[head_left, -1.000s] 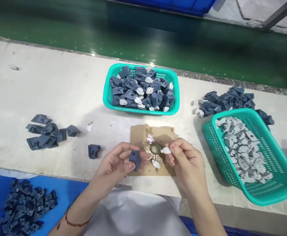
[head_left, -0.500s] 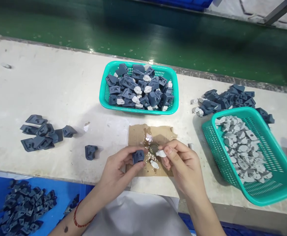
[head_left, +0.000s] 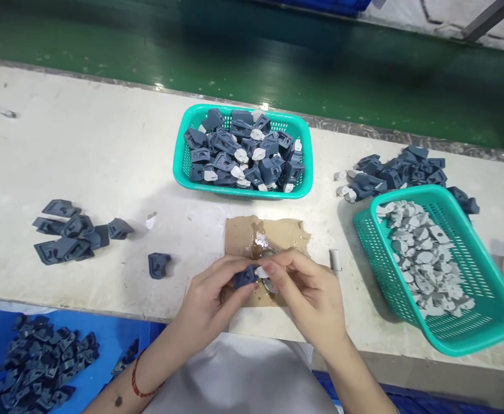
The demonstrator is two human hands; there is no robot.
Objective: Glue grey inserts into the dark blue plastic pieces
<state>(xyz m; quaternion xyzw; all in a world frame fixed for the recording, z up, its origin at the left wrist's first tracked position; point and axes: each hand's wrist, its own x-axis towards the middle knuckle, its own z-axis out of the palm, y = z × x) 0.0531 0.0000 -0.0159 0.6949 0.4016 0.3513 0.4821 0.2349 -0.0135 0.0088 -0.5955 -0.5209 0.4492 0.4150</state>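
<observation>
Between the thumb and fingers of my left hand (head_left: 211, 293) is a dark blue-grey plastic part (head_left: 245, 277) with a hollow in it. My right hand (head_left: 310, 287) pinches a small white plastic piece (head_left: 261, 272), whose tip meets the right end of the dark part. Whether the tip has gone inside, I cannot tell. Beneath both hands lies a piece of brown cardboard (head_left: 239, 236) with a wet, shiny patch (head_left: 259, 240). A small round dish on it is mostly hidden by my right fingers.
A green basket (head_left: 243, 192) of dark parts with white pieces stands behind the cardboard. Another green basket (head_left: 366, 253), at right, holds white pieces. Dark parts (head_left: 68, 236) lie left, more (head_left: 401, 172) at back right. A small cylinder (head_left: 335, 260) stands right of my hand.
My right hand has moved left, bringing the white piece from above the dish to the dark part's end. My left hand has stayed nearly in place, holding the dark part.
</observation>
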